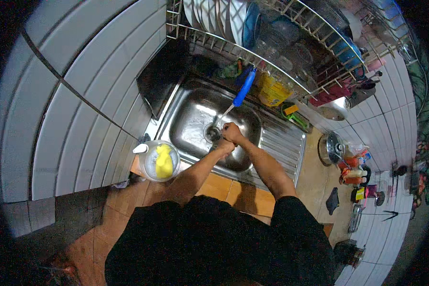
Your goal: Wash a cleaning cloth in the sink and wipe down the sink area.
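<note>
Both my hands are close together over the right part of a stainless steel sink basin (186, 125), near its drain (212, 133). My left hand (226, 146) is lower, against my right hand (232, 132), which looks curled. Whether anything small is held between them cannot be told. Water runs from a blue tap hose (244, 89) down into the basin just above my hands. At the basin's lower left stands a round tub (147, 168) of cloudy, sudsy liquid with a yellow sponge or cloth (163, 161) in it and a white handle at its rim.
A wire dish rack (214, 38) with plates and glasses hangs beyond the sink. Below it are a yellow packet (273, 91) and a green brush or scrubber (296, 118). The ribbed drainboard (282, 146) lies right, then a lidded pot (331, 148) and bottles (354, 175). Tiled wall is left.
</note>
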Motion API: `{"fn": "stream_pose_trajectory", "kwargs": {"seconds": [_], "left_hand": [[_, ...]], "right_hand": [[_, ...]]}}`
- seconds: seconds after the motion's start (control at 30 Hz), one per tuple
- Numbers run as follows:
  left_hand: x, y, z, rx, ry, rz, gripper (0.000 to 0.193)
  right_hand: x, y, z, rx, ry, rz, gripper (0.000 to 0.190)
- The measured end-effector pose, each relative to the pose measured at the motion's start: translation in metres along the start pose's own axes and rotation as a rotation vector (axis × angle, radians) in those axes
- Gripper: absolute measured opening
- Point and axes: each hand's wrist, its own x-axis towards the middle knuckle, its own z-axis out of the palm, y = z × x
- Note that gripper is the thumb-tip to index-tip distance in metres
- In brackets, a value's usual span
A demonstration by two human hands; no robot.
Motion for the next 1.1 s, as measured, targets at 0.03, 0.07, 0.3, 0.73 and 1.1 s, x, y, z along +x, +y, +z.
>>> {"fn": "stream_pose_trajectory", "kwargs": {"seconds": [0.03, 0.07, 0.3, 0.73, 1.1], "left_hand": [[0.017, -0.013, 0.008, 0.000, 0.001, 0.005, 0.017], [0.033, -0.028, 0.016, -0.004, 0.040, 0.074, 0.018], [0.021, -0.034, 0.012, -0.309, -0.181, 0.124, 0.029], [-0.078, -0.014, -0.042, -0.932, -0.232, 0.098, 0.047], [-0.081, -0.030, -0.028, -0.704, -0.269, 0.444, 0.054]], "right_hand": [[-0.009, -0.007, -0.002, -0.073, -0.033, 0.055, 0.033], [-0.013, -0.011, -0.002, -0.008, -0.020, 0.162, 0.029], [-0.014, 0.037, -0.002, 0.257, -0.037, -0.090, 0.016], [-0.138, 0.006, -0.089, 0.687, 0.127, -0.169, 0.020], [-0.157, -0.022, -0.099, 0.595, 0.440, -0.309, 0.015]]}}
